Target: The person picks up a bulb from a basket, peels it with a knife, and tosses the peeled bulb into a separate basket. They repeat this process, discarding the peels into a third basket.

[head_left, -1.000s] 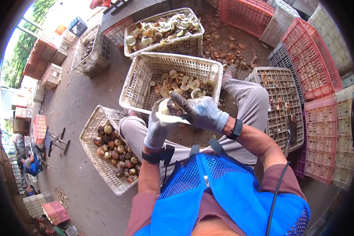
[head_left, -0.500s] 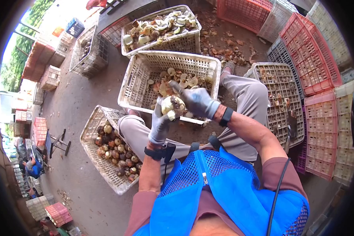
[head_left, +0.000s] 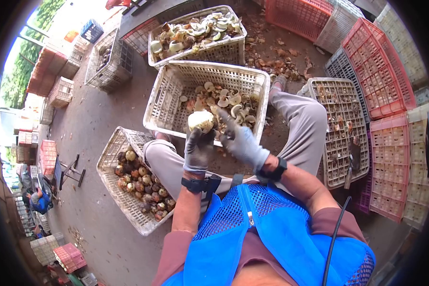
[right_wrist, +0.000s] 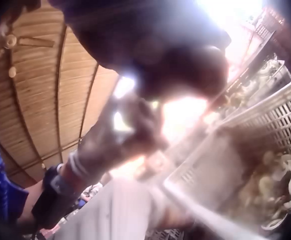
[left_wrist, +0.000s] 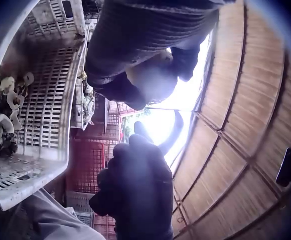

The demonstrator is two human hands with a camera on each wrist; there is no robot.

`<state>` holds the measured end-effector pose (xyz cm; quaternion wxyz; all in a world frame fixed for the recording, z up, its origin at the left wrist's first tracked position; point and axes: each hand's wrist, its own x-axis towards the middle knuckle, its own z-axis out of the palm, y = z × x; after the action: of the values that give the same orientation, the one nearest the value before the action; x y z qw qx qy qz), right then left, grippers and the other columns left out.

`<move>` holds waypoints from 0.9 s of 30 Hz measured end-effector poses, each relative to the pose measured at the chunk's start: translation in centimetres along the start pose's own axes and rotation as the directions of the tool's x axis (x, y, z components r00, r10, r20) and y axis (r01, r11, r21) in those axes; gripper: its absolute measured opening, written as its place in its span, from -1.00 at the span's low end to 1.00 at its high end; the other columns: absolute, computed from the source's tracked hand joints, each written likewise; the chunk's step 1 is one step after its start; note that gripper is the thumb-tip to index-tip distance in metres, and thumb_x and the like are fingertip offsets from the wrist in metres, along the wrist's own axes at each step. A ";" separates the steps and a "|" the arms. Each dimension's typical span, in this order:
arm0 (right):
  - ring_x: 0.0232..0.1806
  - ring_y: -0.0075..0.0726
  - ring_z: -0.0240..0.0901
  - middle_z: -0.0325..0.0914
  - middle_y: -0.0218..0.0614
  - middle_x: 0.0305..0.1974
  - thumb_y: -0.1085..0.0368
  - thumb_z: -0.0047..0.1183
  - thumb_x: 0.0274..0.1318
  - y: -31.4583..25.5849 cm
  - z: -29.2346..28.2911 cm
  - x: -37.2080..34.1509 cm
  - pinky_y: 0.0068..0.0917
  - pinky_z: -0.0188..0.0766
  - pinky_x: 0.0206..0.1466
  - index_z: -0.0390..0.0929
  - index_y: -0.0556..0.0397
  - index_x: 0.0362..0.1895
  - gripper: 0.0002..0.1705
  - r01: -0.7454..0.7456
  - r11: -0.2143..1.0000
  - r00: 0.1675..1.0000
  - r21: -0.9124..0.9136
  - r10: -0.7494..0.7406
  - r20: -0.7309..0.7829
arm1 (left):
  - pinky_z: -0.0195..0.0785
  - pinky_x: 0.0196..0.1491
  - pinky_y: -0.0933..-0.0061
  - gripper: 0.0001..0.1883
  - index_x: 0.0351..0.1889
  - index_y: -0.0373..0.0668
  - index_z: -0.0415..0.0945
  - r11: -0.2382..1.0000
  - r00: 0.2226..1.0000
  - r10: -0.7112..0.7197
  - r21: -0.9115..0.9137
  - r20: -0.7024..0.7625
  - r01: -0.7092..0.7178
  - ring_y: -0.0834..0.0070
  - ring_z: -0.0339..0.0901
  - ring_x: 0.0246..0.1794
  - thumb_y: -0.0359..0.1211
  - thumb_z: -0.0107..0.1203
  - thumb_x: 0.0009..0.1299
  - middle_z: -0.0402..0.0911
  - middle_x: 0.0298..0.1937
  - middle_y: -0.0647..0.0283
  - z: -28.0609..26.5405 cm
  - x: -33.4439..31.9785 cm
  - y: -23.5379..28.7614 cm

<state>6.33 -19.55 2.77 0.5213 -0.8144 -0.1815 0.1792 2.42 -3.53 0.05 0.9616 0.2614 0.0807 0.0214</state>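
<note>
In the head view, my gloved left hand [head_left: 198, 150] grips a pale, peeled onion [head_left: 201, 121] from below, above the near rim of a white crate [head_left: 162, 100]. The left wrist view shows this onion [left_wrist: 154, 75] between dark glove fingers. Just right of it is my gloved right hand [head_left: 241, 143], apart from the onion. Two slim shapes point up from that hand toward the crate, while its other fingers [left_wrist: 120, 150] curl inward. I cannot tell whether it holds anything. Onion peelings [head_left: 224, 100] lie in the crate below.
At my left leg stands a crate of unpeeled onions [head_left: 143, 183]. Beyond the middle crate is another full of peelings [head_left: 202, 31]. On my right, an upturned crate [head_left: 336, 102] bears a blade-like tool [head_left: 354, 155]. Stacked red crates [head_left: 374, 71] stand beyond it.
The right hand moves from the onion out over the crate, then draws back to the onion's right. The left hand turns the onion, and its paler side now faces up.
</note>
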 end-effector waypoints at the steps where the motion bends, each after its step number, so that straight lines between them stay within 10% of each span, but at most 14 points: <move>1: -0.29 0.19 0.58 0.60 0.06 -0.37 0.32 0.10 0.05 -0.2 0.6 -0.3 -0.10 0.48 -0.16 -0.09 -0.25 0.50 -0.05 -0.028 1.000 0.999 -0.015 0.028 0.025 | 0.37 0.15 0.34 -0.41 0.25 -0.19 0.29 0.997 1.000 0.018 0.071 -0.024 -0.016 0.34 0.49 0.09 -0.32 0.24 0.27 0.51 0.10 0.17 0.4 -0.1 -0.3; 5: -0.29 -0.12 0.59 0.59 0.07 -0.32 0.47 -0.03 0.09 0.5 1.0 -0.1 -0.32 0.46 -0.15 -0.13 -0.21 0.53 -0.07 0.059 0.998 0.996 0.030 -0.057 -0.073 | 0.40 0.09 0.45 -0.39 0.21 -0.21 0.26 0.795 0.991 0.115 0.592 0.067 -0.132 0.43 0.50 0.03 -0.43 0.24 0.19 0.50 0.05 0.22 2.3 -0.7 0.2; 7: -0.28 0.03 0.61 0.60 0.08 -0.30 0.45 -0.01 0.10 0.9 0.8 -0.3 -0.29 0.47 -0.15 -0.15 -0.16 0.53 -0.06 0.150 0.989 0.986 -0.009 -0.150 -0.073 | 0.41 0.10 0.41 -0.38 0.22 -0.22 0.25 0.703 0.990 0.090 0.697 0.108 -0.140 0.42 0.49 0.05 -0.41 0.25 0.20 0.50 0.04 0.22 2.4 -0.8 1.1; 13: -0.24 0.22 0.58 0.59 0.14 -0.33 0.39 0.11 0.02 -1.5 -2.1 -0.5 -0.07 0.49 -0.19 -0.26 -0.16 0.53 0.06 0.279 0.945 0.960 -0.172 -0.272 0.063 | 0.40 0.13 0.37 -0.30 0.27 -0.20 0.21 0.957 0.994 -0.031 0.289 0.109 -0.001 0.39 0.48 0.09 -0.24 0.30 0.21 0.47 0.10 0.18 2.5 -1.4 1.5; 25: -0.50 0.05 0.54 0.57 -0.10 -0.40 0.16 0.26 0.02 3.8 -1.9 1.6 -0.14 0.43 -0.47 0.11 -0.06 0.44 -0.09 0.552 0.707 0.781 -0.442 -0.624 -0.022 | 0.42 0.13 0.33 -0.36 0.25 -0.19 0.26 0.985 0.985 -0.170 -0.010 0.019 0.170 0.33 0.50 0.06 -0.26 0.23 0.22 0.49 0.08 0.14 0.6 -1.9 -1.4; 27: -0.37 -0.14 0.60 0.62 -0.17 -0.32 0.27 0.19 0.10 2.8 -1.6 1.0 -0.30 0.48 -0.34 0.11 -0.06 0.45 -0.16 0.468 0.854 0.876 -0.228 -0.482 -0.007 | 0.43 0.13 0.32 -0.36 0.26 -0.19 0.26 0.991 0.991 -0.132 0.002 -0.012 0.132 0.34 0.50 0.06 -0.25 0.23 0.22 0.49 0.09 0.14 0.8 -1.4 -1.4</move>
<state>8.25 -21.39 0.70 0.4619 -0.8020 -0.3789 -0.0024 1.15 -5.23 0.24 0.9601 0.2567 0.1034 -0.0410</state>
